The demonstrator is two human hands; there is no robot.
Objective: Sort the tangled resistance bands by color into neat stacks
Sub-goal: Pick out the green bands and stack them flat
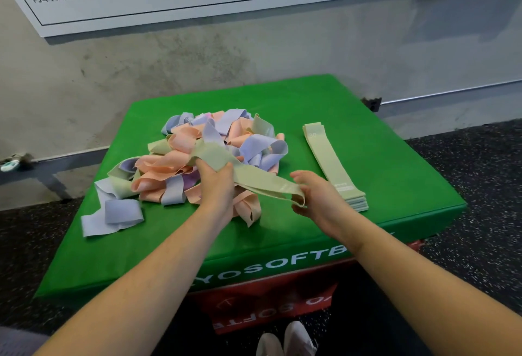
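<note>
Pale green, the band we have stretched between our hands runs from the heap toward the finished stack, held taut so it slides free of the loops around it. Our left hand has its fingers curled round the band's far end, right at the edge of the tangle, which also pins the pile so the rest does not drag along. Our right hand pinches the near end between thumb and fingers, just beside the green stack, where we judge this band belongs.

That stack lies flat and squared on the right of the green soft box that serves as our counter, well apart from the tangle, so sorted and unsorted bands cannot mix. The tangled pile sits left of centre, peach, lavender and green loops knotted together, with a few lavender strays spilling toward the left edge. Only green has a stack so far; peach and lavender remain to be started.
</note>
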